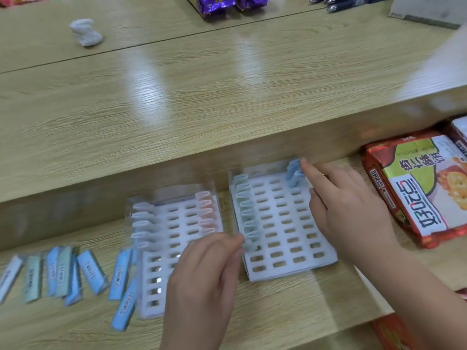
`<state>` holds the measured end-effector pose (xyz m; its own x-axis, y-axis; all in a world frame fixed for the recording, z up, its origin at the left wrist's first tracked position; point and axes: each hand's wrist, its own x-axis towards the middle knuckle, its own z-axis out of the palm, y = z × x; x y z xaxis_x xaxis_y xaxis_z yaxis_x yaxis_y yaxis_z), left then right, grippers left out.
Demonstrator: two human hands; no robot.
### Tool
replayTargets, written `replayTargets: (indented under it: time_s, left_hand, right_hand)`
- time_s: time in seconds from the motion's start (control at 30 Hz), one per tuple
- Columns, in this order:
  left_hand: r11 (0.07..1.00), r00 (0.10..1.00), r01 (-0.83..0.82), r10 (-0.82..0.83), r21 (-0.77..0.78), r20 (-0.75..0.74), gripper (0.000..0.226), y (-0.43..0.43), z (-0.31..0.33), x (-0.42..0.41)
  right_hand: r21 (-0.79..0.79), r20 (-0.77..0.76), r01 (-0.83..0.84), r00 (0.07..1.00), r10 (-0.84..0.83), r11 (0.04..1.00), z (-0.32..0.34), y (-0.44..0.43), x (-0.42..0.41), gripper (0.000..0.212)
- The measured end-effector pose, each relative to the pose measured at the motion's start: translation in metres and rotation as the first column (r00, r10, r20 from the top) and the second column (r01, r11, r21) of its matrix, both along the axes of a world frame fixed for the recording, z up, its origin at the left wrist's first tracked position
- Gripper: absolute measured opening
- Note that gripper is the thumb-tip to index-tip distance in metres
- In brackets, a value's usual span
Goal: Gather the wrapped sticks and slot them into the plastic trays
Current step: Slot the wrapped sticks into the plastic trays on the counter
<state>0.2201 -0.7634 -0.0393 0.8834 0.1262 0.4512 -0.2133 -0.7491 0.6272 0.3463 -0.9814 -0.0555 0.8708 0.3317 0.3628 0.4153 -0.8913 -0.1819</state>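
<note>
Wrapped sticks point(63, 271): flat, in pale blue and pale green printed wrappers. A loose batch lies fanned at lower left of the frame on the light wooden lower shelf point(278, 311). Two more blue ones lie a little further right, toward lower centre. The rest stand in tray slots.
Lower-centre tray point(161, 274): white plastic with a grid of oblong slots. Pale blue sticks point(142, 223) stand in a column down its left side. Pink sticks point(207, 210) stand in a shorter column at its upper right.
Centre-right tray point(283, 223): same white slotted plastic, just beside the first and turned slightly. Pale green sticks point(243, 205) fill most of its left column. Blue sticks point(294, 173) stand at its upper right corner.
Left hand point(204, 281): lower centre, fingers curled. Thumb and forefinger tips pinch the top of the lowest green stick point(250, 245) in that column. Motion blur softens the edges.
Right hand point(348, 210): centre right, over the right edge of the centre-right tray. Forefinger is straight, its tip touching the blue sticks. Other fingers are relaxed, grasping nothing.
Biscuit packet point(414, 193): red and green foil, at the right edge of the frame on the lower shelf, near the right hand but apart.
Wooden counter point(227, 84): wider surface above the shelf, same grain. A crumpled white tissue point(86, 32) lies at upper left, purple snack packets point(219, 3) at top centre. Dark pens point(348, 2) and a grey box point(429, 8) are at upper right.
</note>
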Motion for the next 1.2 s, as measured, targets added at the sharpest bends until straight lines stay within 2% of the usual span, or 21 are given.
replayTargets:
  time_s: [0.3,0.63,0.73,0.87,0.97,1.2]
  left_hand:
    - [0.995,0.995,0.084,-0.082,-0.044,0.051,0.017,-0.005,-0.007,0.007]
    - [0.982,1.0,0.015,-0.01,-0.188,0.029,0.019,-0.01,-0.011,0.006]
    - [0.992,0.999,0.03,-0.027,-0.123,0.03,0.019,-0.011,-0.012,0.004]
    - [0.994,0.998,0.058,-0.061,0.096,0.03,0.023,-0.011,-0.018,0.005]
    - [0.977,0.998,0.06,-0.064,0.204,0.011,0.028,-0.016,-0.021,0.007]
    - [0.995,0.999,0.031,-0.03,0.097,-0.015,0.031,-0.01,-0.009,0.0]
  right_hand:
    - [0.009,-0.02,-0.005,1.0,0.006,1.0,-0.001,-0.001,0.0,0.057]
    - [0.032,0.0,-0.003,1.0,0.003,0.999,-0.001,0.002,0.001,0.058]
    - [0.038,-0.007,-0.003,1.0,0.003,0.999,0.0,0.002,0.0,0.058]
    - [0.036,-0.038,-0.005,0.999,0.007,0.999,0.003,0.001,0.0,0.059]
    - [0.011,-0.06,0.003,0.998,-0.002,1.0,0.006,0.002,0.0,0.059]
    - [0.015,-0.112,0.005,0.994,-0.004,1.0,0.017,0.006,-0.008,0.052]
